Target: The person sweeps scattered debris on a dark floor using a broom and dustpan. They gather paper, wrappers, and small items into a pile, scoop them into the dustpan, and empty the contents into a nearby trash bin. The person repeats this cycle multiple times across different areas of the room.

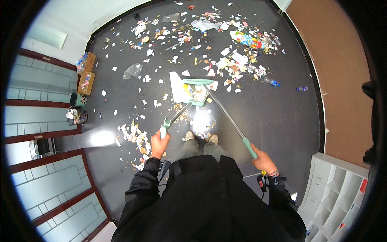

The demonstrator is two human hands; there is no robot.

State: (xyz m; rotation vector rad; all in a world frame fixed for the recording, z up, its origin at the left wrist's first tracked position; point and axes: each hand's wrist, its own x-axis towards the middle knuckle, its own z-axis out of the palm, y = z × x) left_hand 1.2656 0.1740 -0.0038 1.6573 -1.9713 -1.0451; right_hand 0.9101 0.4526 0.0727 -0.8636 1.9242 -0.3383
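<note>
My left hand (159,144) is closed around the handle of a green long-handled dustpan (196,103), which sits on the floor ahead of my feet. Scraps and a yellow piece of litter lie in the pan. In my right hand (264,162) is the green grip of a broom (198,82); its metal pole slants to the far left. The broom head rests across the far side of the dustpan's mouth. A large white sheet (177,87) stands against the pan's left side, partly over it. Small scraps (182,113) lie just left of the pan.
Litter covers the far floor, including a colourful package (246,40), a pale plastic bag (205,25) and a plastic bottle (271,82). Another scrap pile (137,139) lies near left. Cardboard boxes (86,83) and bins (77,116) line the left wall. White shelving (334,181) stands at right.
</note>
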